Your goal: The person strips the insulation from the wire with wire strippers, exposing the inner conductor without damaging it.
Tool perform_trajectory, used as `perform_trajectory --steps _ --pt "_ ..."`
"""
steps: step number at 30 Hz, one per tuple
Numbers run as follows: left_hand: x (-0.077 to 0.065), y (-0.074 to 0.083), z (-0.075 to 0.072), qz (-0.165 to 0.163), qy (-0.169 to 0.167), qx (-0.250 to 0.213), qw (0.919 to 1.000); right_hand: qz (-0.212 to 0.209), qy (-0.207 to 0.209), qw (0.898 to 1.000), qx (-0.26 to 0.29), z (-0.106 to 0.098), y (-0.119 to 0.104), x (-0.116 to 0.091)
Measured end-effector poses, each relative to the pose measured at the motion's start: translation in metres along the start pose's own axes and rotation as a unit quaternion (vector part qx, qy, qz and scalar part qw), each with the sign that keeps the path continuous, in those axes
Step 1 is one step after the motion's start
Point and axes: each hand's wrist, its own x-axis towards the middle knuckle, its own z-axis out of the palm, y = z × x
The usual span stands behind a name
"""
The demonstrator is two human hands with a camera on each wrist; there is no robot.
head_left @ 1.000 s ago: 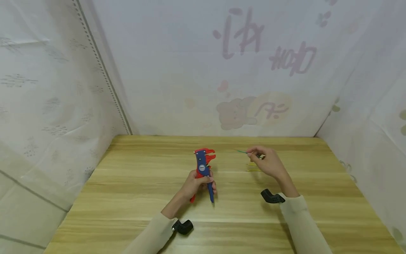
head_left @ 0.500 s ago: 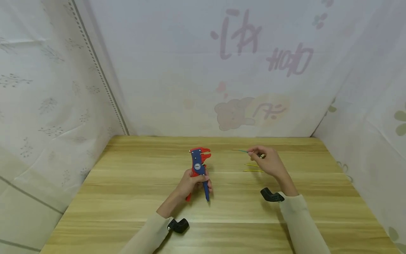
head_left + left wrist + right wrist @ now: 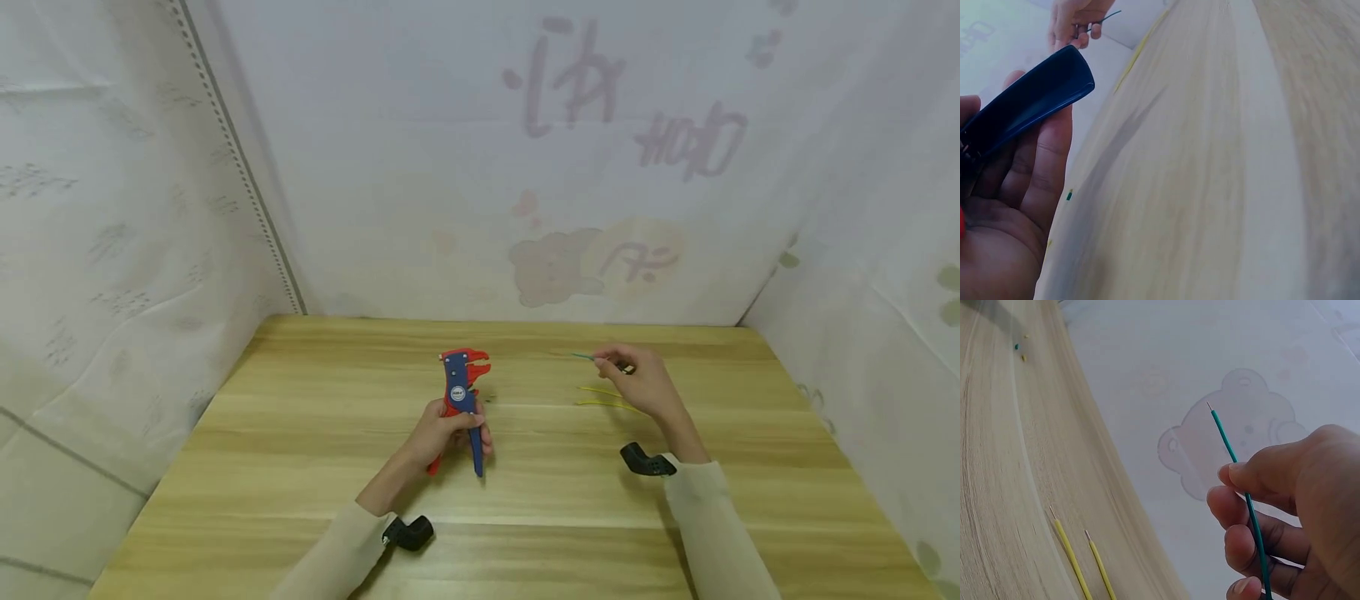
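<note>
My left hand grips the handles of a red and blue wire stripper, its red jaws apart and facing right. One blue handle shows up close in the left wrist view. Between thumb and forefinger, my right hand pinches a green wire, raised above the table. Bare metal shows at the wire's upper end, while its lower part runs down along the curled fingers. Below that hand, two yellow wires lie side by side on the table, their near ends stripped too.
Small cut bits of insulation, a green piece and a yellow piece, lie on the wooden table near the stripper. Pale printed cloth hangs behind the table and along both sides. A black camera mount sits on each wrist.
My left hand has moved left with the wire stripper, away from the green wire. The right hand has shifted slightly right, still holding the wire, and more of the yellow wires shows.
</note>
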Motion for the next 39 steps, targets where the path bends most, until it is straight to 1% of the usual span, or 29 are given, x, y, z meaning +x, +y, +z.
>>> perform_trajectory --steps 3,9,15,20,24,28,33,39 --pt "-0.001 0.0 -0.002 -0.004 -0.001 0.002 1.0 0.006 0.003 1.0 -0.002 -0.002 0.004 -0.001" --pt "-0.006 0.004 -0.006 -0.006 0.0 0.005 1.0 0.006 0.007 1.0 0.002 -0.004 0.011 0.0" --pt "-0.012 0.009 -0.014 -0.009 0.002 0.005 1.0 0.008 0.013 1.0 -0.001 -0.004 0.016 0.001" --pt "-0.016 0.009 -0.019 -0.009 0.001 0.008 0.9999 0.011 0.011 1.0 0.006 -0.004 0.021 0.001" --pt "-0.02 0.009 -0.023 -0.01 0.012 0.004 0.9999 0.012 0.01 1.0 0.011 -0.004 0.025 0.001" --pt "-0.024 0.01 -0.026 -0.009 0.026 0.011 0.9996 0.012 0.013 1.0 0.008 -0.004 0.028 0.0" --pt "-0.028 0.013 -0.03 -0.009 0.046 0.04 0.9981 0.015 0.017 1.0 0.003 -0.005 0.031 -0.001" --pt "-0.031 0.013 -0.037 -0.005 0.072 0.074 0.9947 0.032 0.016 0.999 -0.016 -0.004 0.034 -0.001"
